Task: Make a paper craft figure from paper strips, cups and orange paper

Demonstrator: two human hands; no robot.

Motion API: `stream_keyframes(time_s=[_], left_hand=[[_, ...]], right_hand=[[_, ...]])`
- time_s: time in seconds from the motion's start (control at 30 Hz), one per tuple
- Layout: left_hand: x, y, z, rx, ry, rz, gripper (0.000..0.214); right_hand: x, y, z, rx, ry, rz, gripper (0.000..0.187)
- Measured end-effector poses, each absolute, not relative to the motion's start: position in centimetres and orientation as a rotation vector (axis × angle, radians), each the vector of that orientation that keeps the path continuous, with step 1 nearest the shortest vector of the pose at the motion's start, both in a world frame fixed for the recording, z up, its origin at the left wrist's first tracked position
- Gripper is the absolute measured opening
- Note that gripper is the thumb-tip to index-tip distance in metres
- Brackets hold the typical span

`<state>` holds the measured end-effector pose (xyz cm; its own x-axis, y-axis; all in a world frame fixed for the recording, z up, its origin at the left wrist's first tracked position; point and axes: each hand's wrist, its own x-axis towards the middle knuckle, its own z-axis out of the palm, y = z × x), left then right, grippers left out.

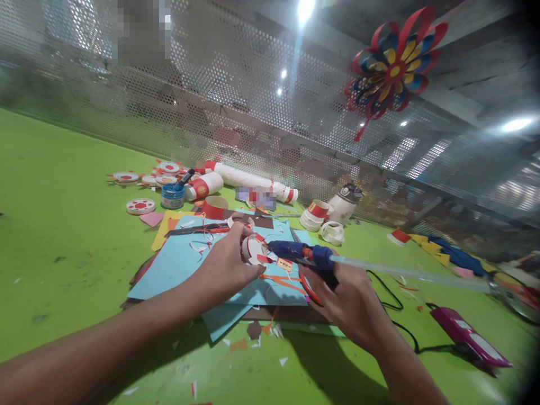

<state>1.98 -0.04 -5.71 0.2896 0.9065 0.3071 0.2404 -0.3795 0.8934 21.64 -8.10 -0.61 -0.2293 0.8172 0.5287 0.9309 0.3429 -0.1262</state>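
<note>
My left hand [225,264] is closed around a small white paper cup with red trim [253,250], held on its side above a light blue paper sheet [177,264]. My right hand [350,301] grips a blue hot glue gun [304,256]. Its nozzle points left and touches the cup. A clear glue stick [405,273] sticks out of the gun's back to the right. A black cord [392,304] trails from the gun across the green table [63,236].
Coloured paper sheets and scraps lie under my hands. Behind them are white-and-red cups [316,214], paper discs [140,206], a blue pot [172,196], a long white tube [248,180] and a white bottle [343,203]. A magenta tool [468,337] lies at right. A paper flower [392,67] hangs on the perforated metal screen.
</note>
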Motion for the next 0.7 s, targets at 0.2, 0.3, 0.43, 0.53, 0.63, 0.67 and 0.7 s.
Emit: stream_keyframes(time_s=[0.2,0.3,0.43,0.53,0.63,0.67,0.7], left_hand=[[2.0,-0.1,-5.5,1.785,1.025,1.105,0.036],[2.0,-0.1,-5.5,1.773,1.027,1.106,0.036],[2.0,-0.1,-5.6,1.779,1.025,1.092,0.037],[2.0,-0.2,-5.5,1.783,1.031,1.094,0.038],[1.9,-0.2,-5.4,1.793,1.039,1.083,0.039],[1.9,-0.2,-5.3,1.79,1.043,1.077,0.039],[1.8,-0.2,-5.3,1.783,1.045,1.073,0.04]], right_hand=[[21.6,-8.0,-0.5,-1.506,-2.098,-0.308,0.026],[21.7,-8.1,-0.5,-1.517,-2.098,-0.288,0.026],[21.8,-8.2,-0.5,-1.521,-2.103,-0.287,0.024],[22.1,-8.1,-0.5,-1.55,-2.099,-0.372,0.026],[22.9,-7.5,-0.6,-1.615,-2.08,-0.432,0.027],[23.3,-7.1,-0.7,-1.644,-2.065,-0.436,0.027],[23.7,-6.8,-0.8,-1.68,-2.045,-0.434,0.028]])
